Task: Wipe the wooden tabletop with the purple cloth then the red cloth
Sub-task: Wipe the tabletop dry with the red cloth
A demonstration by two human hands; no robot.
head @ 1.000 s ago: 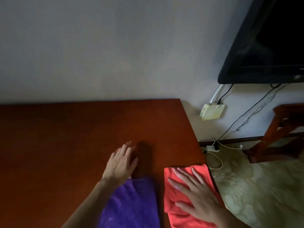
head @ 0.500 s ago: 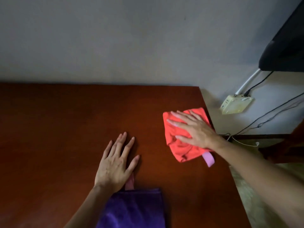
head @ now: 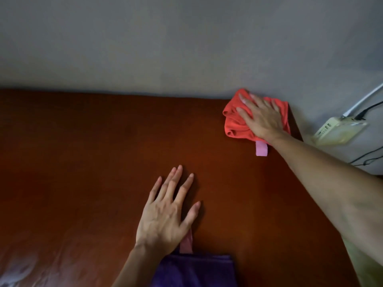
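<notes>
Pressing down on a bunched red cloth (head: 236, 123), the person's right hand (head: 262, 119) is lying flat at the far right corner of the wooden tabletop (head: 93, 158), right where it is meeting the grey wall (head: 165, 42). The fingers (head: 244, 113) of this hand are lying straight and spread across the cloth rather than curling round it, and the bare forearm is stretching in from the right edge of the view. A small pink loop tag (head: 261, 148) is sticking out from the near edge of the red cloth onto the wood.

The left hand (head: 165, 216) is resting palm down on the bare tabletop nearer the person, its fingers straight and slightly fanned, holding nothing. Just behind its wrist, the purple cloth (head: 196, 271) is lying flat at the near edge of the tabletop, partly cut off by the bottom of the view, with its own pinkish tag (head: 187, 243) peeking out beside the hand. The two cloths are lying well apart.

Beyond the right edge of the tabletop, a pale power strip (head: 337, 130) with cables (head: 366, 109) plugged in is hanging against the wall.
</notes>
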